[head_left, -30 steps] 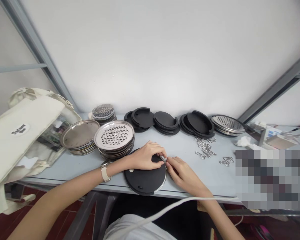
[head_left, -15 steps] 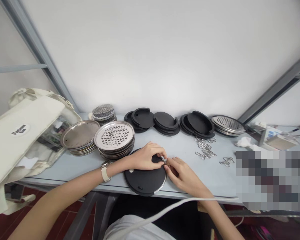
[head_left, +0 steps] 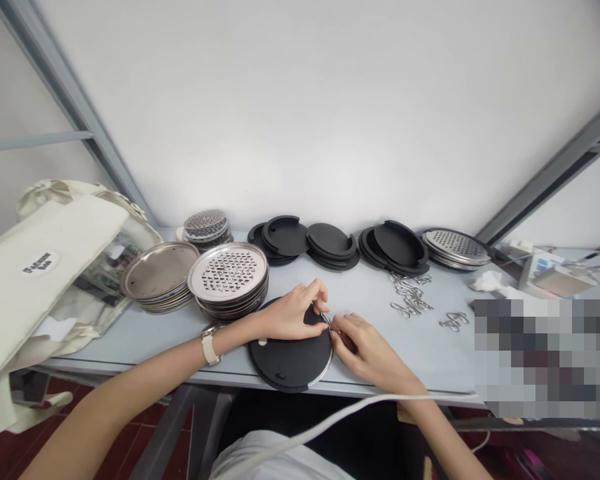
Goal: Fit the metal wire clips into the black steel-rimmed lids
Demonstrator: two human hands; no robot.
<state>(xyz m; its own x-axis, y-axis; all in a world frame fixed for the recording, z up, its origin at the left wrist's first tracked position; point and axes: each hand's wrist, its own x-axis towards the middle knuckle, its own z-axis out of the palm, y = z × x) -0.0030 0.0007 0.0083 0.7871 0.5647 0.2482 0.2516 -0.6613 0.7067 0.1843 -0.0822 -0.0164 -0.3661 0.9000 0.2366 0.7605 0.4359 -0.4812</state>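
Evidently this is fingertip work, best done slowly: a small wire clip [head_left: 326, 321] sits at the right-hand rim of the round black disc [head_left: 290, 363], which lies flat by the table's front edge, and both hands meet over it. The right hand [head_left: 363, 343] has thumb and forefinger closed around the clip's near end — a tight pinch, the other fingers curled under. The left hand [head_left: 296, 317] is looser, forefinger arched up and thumb beside the wire; whether it has hold of the clip, I cannot tell. Pressing the disc flat with the left palm and bearing on the wire close to the rim would probably guard against slips, since thin wire may spring aside. Around this, the pale table [head_left: 430, 360] carries grater discs [head_left: 229, 272] and plain steel discs [head_left: 160, 270] stacked at the left, black holders [head_left: 286, 237] along the back, and spare clips [head_left: 410, 297] at the right — two loose groups. Behind rises a white wall [head_left: 300, 120]; a cream canvas bag [head_left: 50, 250] lies far left, and red floor tiles [head_left: 124, 447] show below.
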